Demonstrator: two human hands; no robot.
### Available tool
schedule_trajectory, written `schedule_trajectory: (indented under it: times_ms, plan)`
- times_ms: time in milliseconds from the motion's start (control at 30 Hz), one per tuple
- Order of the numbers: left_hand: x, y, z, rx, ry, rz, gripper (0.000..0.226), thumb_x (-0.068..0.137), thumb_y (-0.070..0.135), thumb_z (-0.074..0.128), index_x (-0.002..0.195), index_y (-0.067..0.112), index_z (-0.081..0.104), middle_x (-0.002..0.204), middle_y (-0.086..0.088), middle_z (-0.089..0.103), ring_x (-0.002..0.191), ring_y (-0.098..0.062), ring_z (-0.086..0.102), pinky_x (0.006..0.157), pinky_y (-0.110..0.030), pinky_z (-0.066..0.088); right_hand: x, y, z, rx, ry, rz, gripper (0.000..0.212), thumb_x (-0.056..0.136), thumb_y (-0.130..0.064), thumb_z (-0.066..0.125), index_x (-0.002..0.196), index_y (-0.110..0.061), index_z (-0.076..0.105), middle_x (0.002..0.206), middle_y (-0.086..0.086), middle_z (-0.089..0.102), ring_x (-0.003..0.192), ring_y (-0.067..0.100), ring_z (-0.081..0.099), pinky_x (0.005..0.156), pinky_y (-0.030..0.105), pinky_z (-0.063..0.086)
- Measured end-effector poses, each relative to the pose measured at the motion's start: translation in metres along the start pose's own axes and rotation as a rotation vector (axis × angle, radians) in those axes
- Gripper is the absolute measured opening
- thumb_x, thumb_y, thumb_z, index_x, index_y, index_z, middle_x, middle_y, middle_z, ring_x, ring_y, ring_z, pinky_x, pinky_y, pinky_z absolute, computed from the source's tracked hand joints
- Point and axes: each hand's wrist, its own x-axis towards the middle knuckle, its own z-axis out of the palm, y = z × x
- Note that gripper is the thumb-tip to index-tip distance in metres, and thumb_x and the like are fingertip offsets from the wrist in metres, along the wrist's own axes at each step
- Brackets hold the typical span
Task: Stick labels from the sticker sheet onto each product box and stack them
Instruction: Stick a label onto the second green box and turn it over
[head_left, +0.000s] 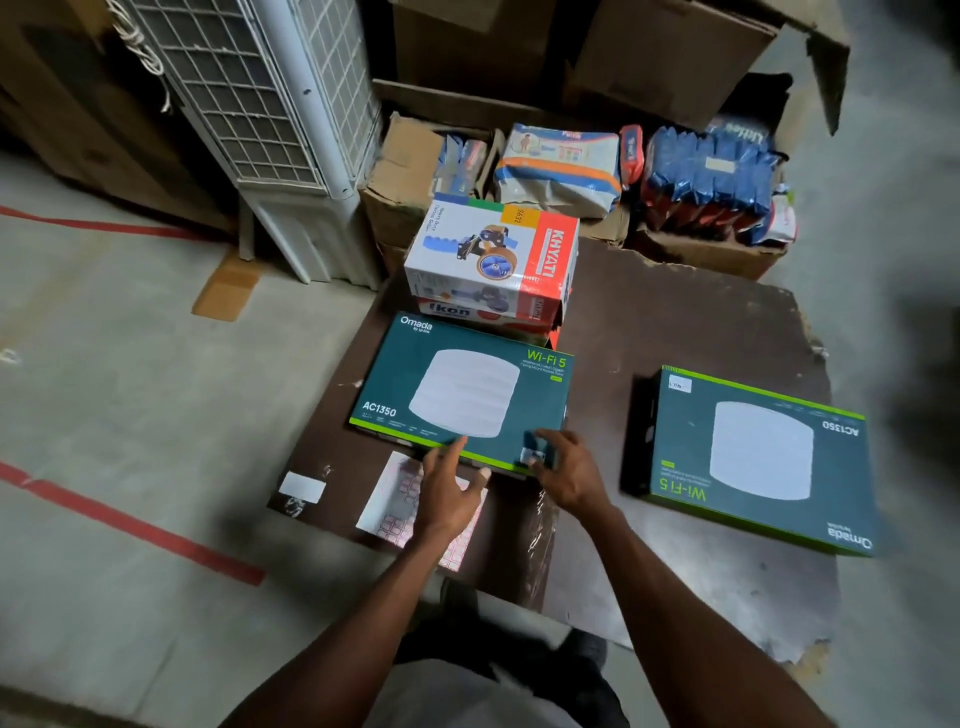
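A dark green router box (462, 392) lies flat on a brown board (691, 322) on the floor, its printed face up and its near long edge turned toward the person. At the near right corner of that box the right hand (563, 475) has its fingers bent over the edge, with a small white label (532, 457) under the fingertips; the motion blur makes it hard to say whether the fingers pinch the label or only press it down. The left hand (449, 493) hovers just beside the near edge of the same box with its fingers loose and spread, grasping nothing. Under that hand, on the board, lies the sticker sheet (387, 501), white with rows of pink-outlined labels, partly hidden by the wrist.

A second green router box (758, 457) lies flat well apart to the right on the board, turned the other way round, with a small white label (680, 385) at its far left corner. Just behind the first box stand two tape dispenser boxes (493, 260), one on the other. Farther back are open cartons (410, 171) of packaged goods and a white air cooler (280, 119)
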Motion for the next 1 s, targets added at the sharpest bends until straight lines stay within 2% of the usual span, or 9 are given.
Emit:
schedule_trajectory:
  times_ms: [267, 500, 567, 633, 733, 800, 867, 933, 1000]
  plan:
    - [-0.003, 0.050, 0.057, -0.104, -0.008, -0.133, 0.085, 0.090, 0.028, 0.076, 0.158, 0.036, 0.026, 0.166, -0.015, -0.020, 0.150, -0.038, 0.026, 0.104, -0.033, 0.043, 0.087, -0.002, -0.058, -0.052, -0.019, 0.037, 0.078, 0.091, -0.025, 0.074, 0.158, -0.023, 0.034, 0.158, 0.018, 0.031, 0.141, 0.038, 0.041, 0.116, 0.041, 0.038]
    - [-0.002, 0.066, 0.089, -0.188, 0.092, -0.275, 0.094, 0.084, 0.024, 0.080, 0.156, 0.046, 0.023, 0.159, -0.014, -0.040, 0.152, -0.046, 0.012, 0.100, -0.036, 0.048, 0.141, 0.001, -0.076, -0.079, -0.108, 0.035, 0.092, 0.086, -0.030, 0.081, 0.160, -0.022, 0.027, 0.168, 0.012, 0.019, 0.152, 0.031, 0.028, 0.123, 0.039, 0.029]
    - [0.000, 0.064, 0.094, -0.125, 0.109, -0.222, 0.096, 0.081, 0.037, 0.081, 0.156, 0.047, 0.022, 0.159, -0.006, -0.042, 0.155, -0.041, 0.004, 0.101, -0.038, 0.047, 0.149, 0.003, -0.074, -0.084, -0.130, -0.006, 0.092, 0.085, -0.024, 0.083, 0.160, -0.017, 0.029, 0.166, 0.013, 0.025, 0.152, 0.029, 0.028, 0.123, 0.038, 0.027]
    - [0.003, 0.063, 0.100, -0.078, 0.134, -0.143, 0.102, 0.071, 0.070, 0.073, 0.157, 0.044, 0.024, 0.160, 0.000, -0.040, 0.155, -0.039, -0.003, 0.102, -0.041, 0.048, 0.153, -0.001, -0.072, -0.052, -0.153, -0.017, 0.089, 0.083, -0.014, 0.083, 0.157, -0.013, 0.034, 0.157, 0.016, 0.039, 0.141, 0.027, 0.041, 0.120, 0.040, 0.034]
    - [0.006, 0.063, 0.111, -0.134, 0.175, -0.123, 0.123, 0.054, 0.100, 0.049, 0.157, 0.036, 0.029, 0.164, -0.001, -0.032, 0.156, -0.033, -0.010, 0.108, -0.047, 0.044, 0.154, -0.002, -0.071, -0.011, -0.181, -0.027, 0.070, 0.082, 0.006, 0.079, 0.144, 0.002, 0.047, 0.130, 0.013, 0.059, 0.114, 0.018, 0.054, 0.088, 0.007, 0.049]
    - [0.005, 0.069, 0.109, -0.141, 0.129, -0.102, 0.115, 0.063, 0.091, 0.058, 0.157, 0.029, 0.033, 0.164, -0.004, -0.030, 0.155, -0.031, -0.012, 0.115, -0.049, 0.036, 0.154, -0.004, -0.072, -0.007, -0.170, -0.029, 0.061, 0.083, 0.006, 0.077, 0.139, 0.003, 0.052, 0.116, 0.007, 0.059, 0.106, 0.018, 0.054, 0.073, 0.001, 0.043]
    - [0.007, 0.072, 0.108, -0.151, 0.080, -0.091, 0.092, 0.078, 0.049, 0.081, 0.155, 0.019, 0.040, 0.165, -0.009, -0.026, 0.155, -0.028, -0.006, 0.118, -0.042, 0.029, 0.155, -0.004, -0.072, -0.017, -0.148, -0.017, 0.062, 0.082, -0.002, 0.081, 0.138, -0.002, 0.054, 0.115, 0.004, 0.060, 0.104, 0.018, 0.057, 0.086, 0.016, 0.049]
    - [0.009, 0.067, 0.110, -0.167, 0.096, -0.105, 0.080, 0.082, 0.024, 0.085, 0.151, 0.013, 0.046, 0.167, -0.011, -0.021, 0.153, -0.021, -0.002, 0.118, -0.036, 0.027, 0.155, -0.003, -0.070, -0.011, -0.135, 0.021, 0.063, 0.080, -0.007, 0.083, 0.136, -0.004, 0.056, 0.114, 0.004, 0.061, 0.103, 0.018, 0.059, 0.094, 0.029, 0.051]
    - [0.006, 0.061, 0.113, -0.188, 0.135, -0.117, 0.077, 0.081, 0.023, 0.085, 0.148, 0.012, 0.050, 0.168, -0.009, -0.017, 0.151, -0.018, -0.003, 0.119, -0.038, 0.030, 0.151, -0.002, -0.068, 0.000, -0.132, 0.040, 0.060, 0.081, -0.005, 0.082, 0.135, -0.003, 0.056, 0.111, 0.004, 0.060, 0.100, 0.018, 0.058, 0.080, 0.018, 0.046]
